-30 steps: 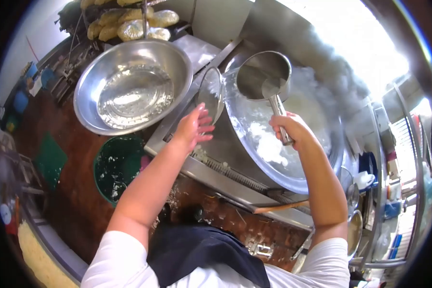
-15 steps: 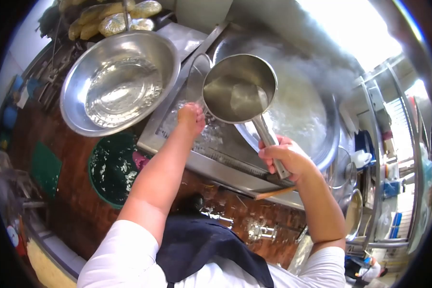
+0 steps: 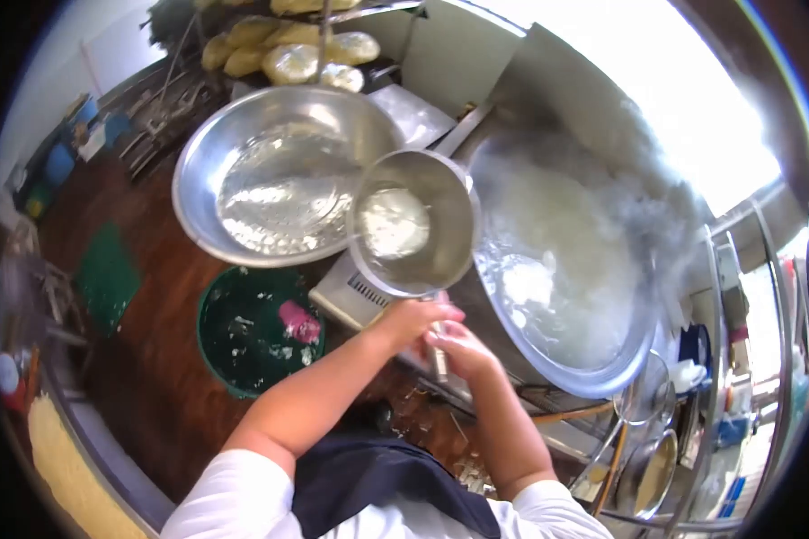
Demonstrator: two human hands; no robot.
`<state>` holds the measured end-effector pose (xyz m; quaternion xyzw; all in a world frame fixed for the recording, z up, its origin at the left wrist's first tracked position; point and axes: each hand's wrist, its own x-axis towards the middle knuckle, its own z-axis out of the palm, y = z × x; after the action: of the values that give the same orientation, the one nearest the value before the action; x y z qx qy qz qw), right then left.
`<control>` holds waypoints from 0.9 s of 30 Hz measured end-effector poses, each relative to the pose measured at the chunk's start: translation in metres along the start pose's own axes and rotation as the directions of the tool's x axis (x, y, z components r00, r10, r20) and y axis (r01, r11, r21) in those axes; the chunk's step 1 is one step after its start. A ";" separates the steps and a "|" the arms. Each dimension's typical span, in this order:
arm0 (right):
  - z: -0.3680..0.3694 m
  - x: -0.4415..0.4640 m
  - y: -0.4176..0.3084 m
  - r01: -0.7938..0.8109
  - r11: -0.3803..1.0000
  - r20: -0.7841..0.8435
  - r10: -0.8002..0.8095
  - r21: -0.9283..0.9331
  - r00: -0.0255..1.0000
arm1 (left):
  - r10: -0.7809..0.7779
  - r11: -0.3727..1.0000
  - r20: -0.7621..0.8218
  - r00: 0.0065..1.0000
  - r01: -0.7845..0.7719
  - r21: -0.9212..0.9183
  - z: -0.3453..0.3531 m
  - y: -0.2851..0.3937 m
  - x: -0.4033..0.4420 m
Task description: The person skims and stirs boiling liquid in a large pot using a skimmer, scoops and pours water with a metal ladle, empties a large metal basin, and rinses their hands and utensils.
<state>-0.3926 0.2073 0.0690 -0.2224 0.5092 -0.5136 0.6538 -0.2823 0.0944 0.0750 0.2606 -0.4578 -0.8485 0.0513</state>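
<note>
A deep metal dipper [image 3: 454,242] hangs between a wide metal basin [image 3: 193,216] and a large steaming wok [image 3: 548,382]. Clear liquid, bright with reflected light, seems to lie in the dipper. My left hand [image 3: 413,322] is closed around the dipper's handle close to the bowl. Just below it, my right hand [image 3: 463,349] grips the same handle, whose end sticks out beneath my fingers. The basin on the left holds shallow clear water, and the dipper's rim overlaps its right edge in view. Cloudy, steaming liquid fills the wok.
On the floor stands a green tub [image 3: 205,337] with a pink glove [image 3: 298,322] inside. Filled bags [image 3: 292,63] lie on a rack at the back. Metal shelving [image 3: 764,269] runs along the right, and strainers [image 3: 647,386] hang beside the wok. The floor looks wet.
The dipper has moved left, from in front of the wok toward the basin. My left hand has come from beside the dipper onto its handle. The view has swung right.
</note>
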 end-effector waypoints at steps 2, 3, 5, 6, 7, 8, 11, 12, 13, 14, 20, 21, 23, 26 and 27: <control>-0.020 0.036 0.023 -0.011 0.960 0.140 -0.029 0.280 0.990 | 0.237 0.971 -0.080 0.968 -0.239 -0.019 -0.024 -0.027 0.018; -0.014 0.054 0.030 0.078 0.944 0.205 -0.149 0.320 0.967 | 0.234 0.970 -0.158 0.959 -0.220 0.101 -0.034 -0.019 0.011; -0.011 0.092 0.037 0.004 0.801 0.234 -0.180 0.598 0.955 | 0.392 0.919 -0.340 0.855 -0.383 0.097 -0.050 -0.023 0.020; -0.014 0.111 0.040 -0.137 0.601 0.236 -0.087 0.787 0.968 | 0.556 0.829 -0.375 0.742 -0.464 0.312 -0.067 -0.031 0.033; -0.007 0.134 0.042 -0.014 0.591 0.055 -0.051 0.807 0.997 | 0.604 0.793 -0.384 0.699 -0.476 0.381 -0.069 -0.031 0.033; -0.001 0.157 0.043 0.108 0.584 -0.123 -0.014 0.804 0.992 | 0.652 0.751 -0.389 0.650 -0.483 0.451 -0.068 -0.030 0.034; -0.002 0.201 0.033 0.266 0.720 -0.464 0.088 0.641 0.881 | 0.813 0.554 -0.346 0.468 -0.440 0.707 -0.068 -0.027 0.041; 0.000 0.208 0.030 0.317 0.768 -0.592 0.099 0.557 0.800 | 0.827 0.550 -0.386 0.410 -0.439 0.711 -0.054 -0.013 0.030; 0.016 0.191 0.016 0.396 0.513 -0.409 -0.092 0.762 0.908 | 0.835 0.519 -0.365 0.413 -0.365 0.773 -0.059 -0.012 0.034; 0.014 0.190 0.015 0.397 0.511 -0.363 -0.171 0.762 0.916 | 0.840 0.482 -0.344 0.419 -0.286 0.828 -0.065 -0.013 0.041; -0.003 0.209 -0.001 0.265 0.652 -0.437 0.113 0.710 0.892 | 0.841 0.380 -0.267 0.470 -0.164 0.910 -0.069 0.011 0.054; -0.009 0.209 -0.002 0.254 0.669 -0.373 0.037 0.698 0.927 | 0.853 0.341 -0.234 0.467 -0.160 0.926 -0.069 0.013 0.056; 0.016 0.172 -0.030 0.256 0.799 -0.432 0.005 0.544 0.902 | 0.915 0.173 -0.090 0.393 -0.180 0.968 -0.072 0.020 0.063; 0.010 0.151 -0.031 0.238 0.949 -0.316 -0.165 0.208 0.934 | 0.916 0.286 -0.135 0.377 -0.381 0.879 -0.064 0.036 0.057; 0.010 0.148 -0.032 0.252 0.961 -0.288 -0.212 0.110 0.934 | 0.814 0.520 -0.256 0.521 -0.460 0.720 -0.054 0.046 0.044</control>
<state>-0.4044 0.0599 0.0342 -0.1601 0.5260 -0.6487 0.5262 -0.3003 0.0131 0.0709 0.3035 -0.7139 -0.4614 0.4304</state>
